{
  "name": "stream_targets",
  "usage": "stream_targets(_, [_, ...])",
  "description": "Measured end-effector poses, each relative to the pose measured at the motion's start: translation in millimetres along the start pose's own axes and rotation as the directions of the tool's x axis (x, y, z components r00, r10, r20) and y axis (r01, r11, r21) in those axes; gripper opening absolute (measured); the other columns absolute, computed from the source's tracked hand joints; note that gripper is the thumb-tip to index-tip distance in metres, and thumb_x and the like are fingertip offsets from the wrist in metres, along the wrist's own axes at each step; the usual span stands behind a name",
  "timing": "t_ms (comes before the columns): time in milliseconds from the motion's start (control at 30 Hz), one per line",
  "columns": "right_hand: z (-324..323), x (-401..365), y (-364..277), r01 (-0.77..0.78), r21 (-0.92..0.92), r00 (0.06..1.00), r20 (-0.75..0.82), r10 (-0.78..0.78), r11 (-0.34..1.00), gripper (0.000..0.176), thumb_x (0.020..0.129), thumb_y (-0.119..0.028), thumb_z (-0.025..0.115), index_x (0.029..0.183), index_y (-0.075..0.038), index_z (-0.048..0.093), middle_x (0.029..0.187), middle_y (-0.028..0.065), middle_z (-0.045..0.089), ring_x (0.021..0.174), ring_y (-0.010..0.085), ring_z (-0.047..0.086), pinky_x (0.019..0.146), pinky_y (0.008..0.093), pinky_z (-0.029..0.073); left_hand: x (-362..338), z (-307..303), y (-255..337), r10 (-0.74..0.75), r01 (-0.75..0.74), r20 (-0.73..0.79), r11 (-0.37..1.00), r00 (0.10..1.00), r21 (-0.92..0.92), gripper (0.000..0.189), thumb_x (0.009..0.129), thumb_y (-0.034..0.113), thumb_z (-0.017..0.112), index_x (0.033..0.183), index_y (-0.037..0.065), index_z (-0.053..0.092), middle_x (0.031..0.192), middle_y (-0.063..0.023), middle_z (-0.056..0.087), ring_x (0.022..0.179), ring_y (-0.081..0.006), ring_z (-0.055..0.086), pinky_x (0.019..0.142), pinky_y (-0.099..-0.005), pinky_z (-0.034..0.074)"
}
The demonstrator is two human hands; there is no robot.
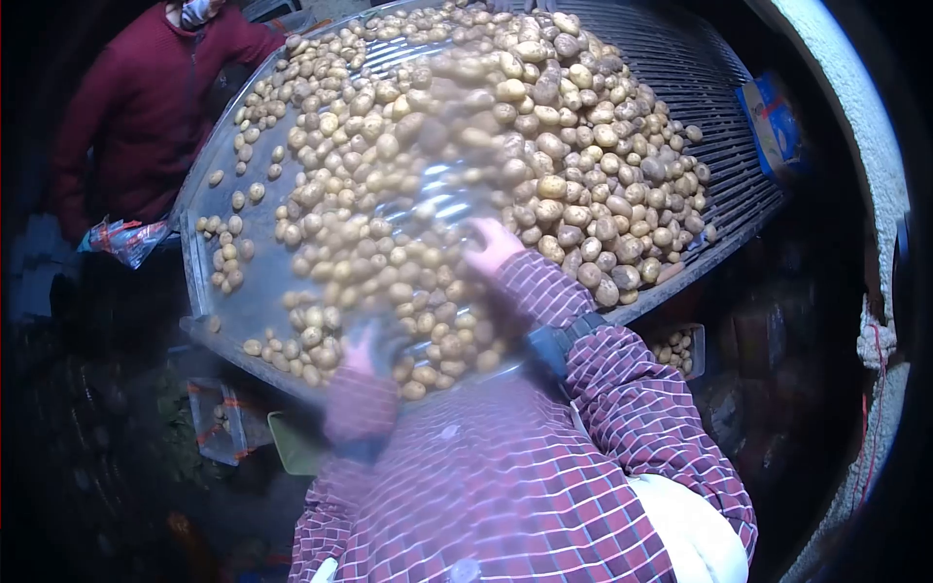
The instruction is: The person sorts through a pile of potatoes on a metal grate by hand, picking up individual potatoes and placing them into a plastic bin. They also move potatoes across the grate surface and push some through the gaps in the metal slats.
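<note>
Many potatoes lie heaped on a slatted metal table, densest at the centre and right. My right hand reaches over the heap near the middle, beside a patch of bare slats; its fingers are smeared by motion. Nearer the front edge, my left hand is among the potatoes at the lower left, also blurred, so its fingers and anything in them cannot be made out. A dark band circles my right wrist.
A co-worker in a dark red top stands at the left edge, near a plastic bag. Below the table are a clear crate, a green container and a box with potatoes. A blue package lies right.
</note>
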State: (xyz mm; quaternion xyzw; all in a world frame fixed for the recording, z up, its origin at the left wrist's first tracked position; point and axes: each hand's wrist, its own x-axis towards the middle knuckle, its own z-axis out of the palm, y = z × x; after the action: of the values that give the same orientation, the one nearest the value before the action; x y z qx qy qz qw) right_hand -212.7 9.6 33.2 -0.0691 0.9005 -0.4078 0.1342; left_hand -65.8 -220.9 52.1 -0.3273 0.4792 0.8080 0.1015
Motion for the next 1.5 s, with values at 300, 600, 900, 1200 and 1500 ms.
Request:
stream_targets(300, [42.7,98.2,-39.8,0.091,-0.576,0.859,0.458,0.228,0.813,0.036,0.083,-0.014,0.065,0.118,-0.018,0.067,0.125,0.0157,0.060,0.116,0.0297,0.059,0.098,0.0390,0.049,16.2,-31.7,-41.8,-0.184,0.227,0.295,0.966,0.938,-0.121,0.045,0.099,0.029,0.053,0.134,0.002,0.042,0.123,-0.0197,0.053,0.103,-0.0333,0.058,0.089,-0.0477,0.053])
stream_targets(600, [63.9,89.7,-37.5,0.143,-0.609,0.929,0.354,0.105,0.780,0.033,0.084,-0.023,0.067,0.116,-0.014,0.069,0.123,0.0158,0.061,0.116,0.0331,0.060,0.098,0.0414,0.050,105.8,-56.3,-140.9,0.132,0.669,0.791,0.461,0.598,-0.583,0.037,0.099,0.024,0.053,0.130,0.006,0.045,0.121,-0.0139,0.052,0.102,-0.0296,0.057,0.086,-0.0437,0.053])
stream_targets(900, [63.1,74.1,-43.9,0.087,-0.498,0.943,0.320,0.089,0.863,0.036,0.077,-0.034,0.073,0.112,-0.024,0.070,0.119,0.0226,0.055,0.114,0.0355,0.056,0.098,0.0421,0.048,80.1,-13.4,-80.0,-0.138,0.445,0.626,0.817,0.768,-0.366,0.041,0.098,0.024,0.057,0.135,0.008,0.048,0.119,-0.0143,0.058,0.102,-0.0290,0.062,0.085,-0.0446,0.054])
stream_targets(1200, [78.6,18.0,-100.9,0.669,0.052,0.663,0.410,-0.626,0.742,0.027,0.076,-0.022,0.070,0.103,-0.019,0.072,0.113,0.0156,0.062,0.103,0.0370,0.058,0.090,0.0457,0.051,55.6,-46.1,-41.2,0.100,0.190,0.430,0.791,0.897,-0.582,0.045,0.094,0.023,0.060,0.133,0.005,0.047,0.123,-0.0154,0.055,0.108,-0.0267,0.055,0.097,-0.0387,0.049])
stream_targets(1500, [121.3,-40.8,-205.7,0.719,0.198,0.515,0.494,-0.701,0.667,0.068,0.077,-0.023,0.076,0.138,-0.010,0.049,0.136,0.0196,0.048,0.120,0.0368,0.054,0.100,0.0423,0.047,54.7,-192.3,-50.4,0.602,-0.337,-0.049,0.375,0.797,-0.864,0.027,0.098,0.017,0.050,0.120,0.002,0.055,0.110,-0.0113,0.061,0.085,-0.0225,0.063,0.086,-0.0360,0.057])
